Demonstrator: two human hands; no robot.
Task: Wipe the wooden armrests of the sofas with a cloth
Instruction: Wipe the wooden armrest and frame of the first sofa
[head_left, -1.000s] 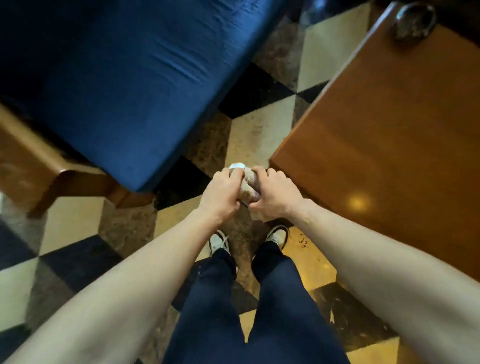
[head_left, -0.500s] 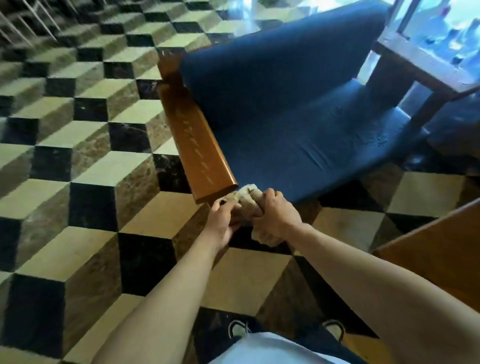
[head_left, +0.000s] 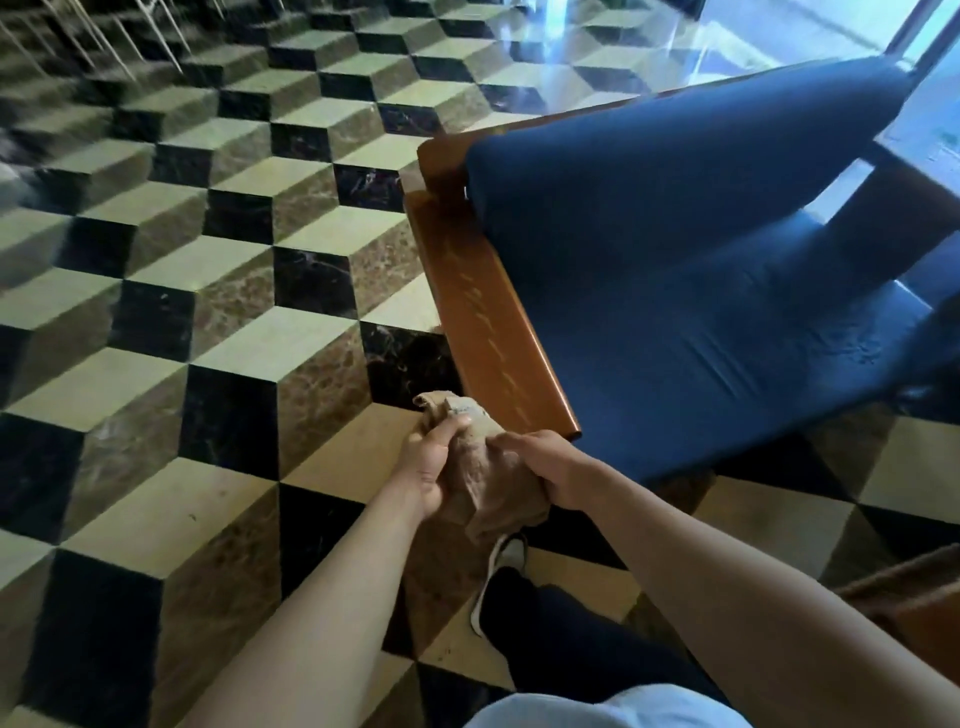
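A blue sofa (head_left: 701, 270) with a long brown wooden armrest (head_left: 488, 317) stands ahead of me on the right. I hold a crumpled beige cloth (head_left: 480, 467) in both hands just short of the armrest's near end. My left hand (head_left: 428, 467) grips the cloth's left side. The cloth's right side is bunched in my right hand (head_left: 550, 470). The cloth hangs a little below my hands and is apart from the wood.
A cube-patterned floor of black, cream and brown tiles (head_left: 208, 312) spreads to the left. A second wooden armrest or table (head_left: 914, 176) lies behind the sofa at right. The corner of a brown table (head_left: 924, 608) shows at lower right. My foot (head_left: 504, 566) is below the cloth.
My view has swung from the table and sofa seat up to the sofa's left armrest. Both hands have kept hold of the cloth, which has loosened from a tight wad and hangs lower.
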